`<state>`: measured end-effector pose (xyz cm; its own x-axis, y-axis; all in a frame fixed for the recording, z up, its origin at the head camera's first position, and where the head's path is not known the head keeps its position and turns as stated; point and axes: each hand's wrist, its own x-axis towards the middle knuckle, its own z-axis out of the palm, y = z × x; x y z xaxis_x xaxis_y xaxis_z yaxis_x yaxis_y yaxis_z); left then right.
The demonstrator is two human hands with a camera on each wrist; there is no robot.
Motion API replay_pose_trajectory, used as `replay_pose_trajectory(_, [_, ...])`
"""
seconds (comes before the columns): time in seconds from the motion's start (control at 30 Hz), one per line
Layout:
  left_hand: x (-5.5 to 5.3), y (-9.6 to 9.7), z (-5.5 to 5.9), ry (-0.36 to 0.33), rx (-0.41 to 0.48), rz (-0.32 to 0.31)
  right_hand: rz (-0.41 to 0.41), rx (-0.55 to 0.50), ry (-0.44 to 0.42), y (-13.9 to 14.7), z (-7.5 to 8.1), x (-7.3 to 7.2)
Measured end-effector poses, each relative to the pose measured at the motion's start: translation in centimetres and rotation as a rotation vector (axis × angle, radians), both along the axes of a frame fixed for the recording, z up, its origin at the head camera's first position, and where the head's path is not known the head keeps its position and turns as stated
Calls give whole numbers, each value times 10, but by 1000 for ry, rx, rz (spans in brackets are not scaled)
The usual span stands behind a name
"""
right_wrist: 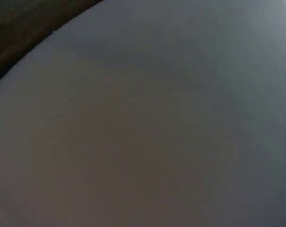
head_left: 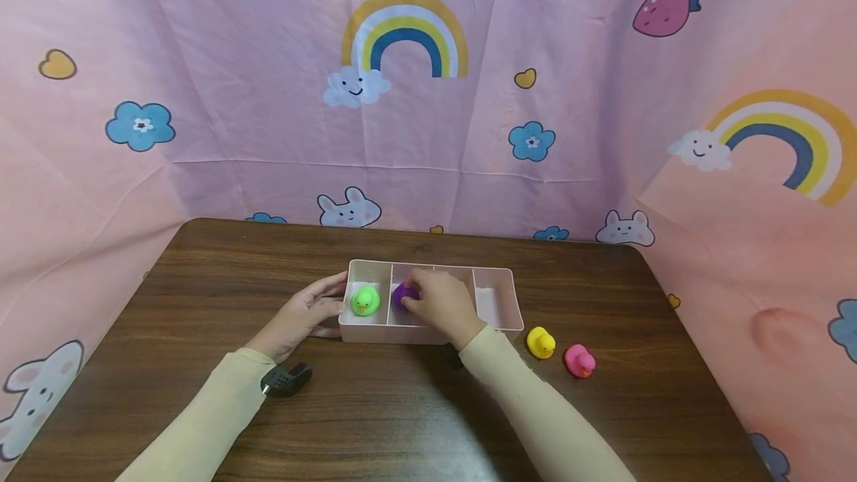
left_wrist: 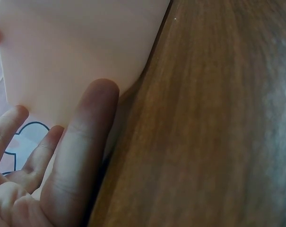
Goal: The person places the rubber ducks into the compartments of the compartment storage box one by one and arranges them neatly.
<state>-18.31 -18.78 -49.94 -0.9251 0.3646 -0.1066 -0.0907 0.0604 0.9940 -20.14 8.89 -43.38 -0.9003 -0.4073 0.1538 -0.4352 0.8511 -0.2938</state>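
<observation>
A pale pink divided box [head_left: 428, 335] lies lengthwise across the table. My left hand [head_left: 304, 315] rests against its left end. In the left wrist view the extended thumb [left_wrist: 81, 151] and fingertips touch the box wall [left_wrist: 76, 52]. A green toy duck [head_left: 365, 301] sits in the leftmost compartment. My right hand [head_left: 445, 303] reaches into the second compartment from the left and pinches a purple toy duck [head_left: 400, 294], mostly hidden by the fingers. Only a blurred pale surface [right_wrist: 147, 123] fills most of the right wrist view.
A yellow toy duck [head_left: 541, 343] and a pink toy duck [head_left: 579, 361] stand on the wooden table [head_left: 375, 415], just right of the box. Behind the table hangs a patterned cloth [head_left: 268, 80]. The right forearm [head_left: 535, 407] crosses the table close to the yellow duck.
</observation>
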Motion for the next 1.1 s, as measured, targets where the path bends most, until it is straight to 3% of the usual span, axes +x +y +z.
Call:
replay_pose_trajectory(0.43, [0,-1,0,18,20,-14,-3,64,25,-3,-3,1])
replay_pose_trajectory(0.8, [0,0,0,16,18,-11,-6,81,-15,-2,4,1])
replay_pose_trajectory(0.93, [0,-1,-1,25,14,-13,19,22,-7,13,17,2])
replay_pose_trajectory(1.1, [1,0,0,19,9,-10,44,-58,73,55,45,9])
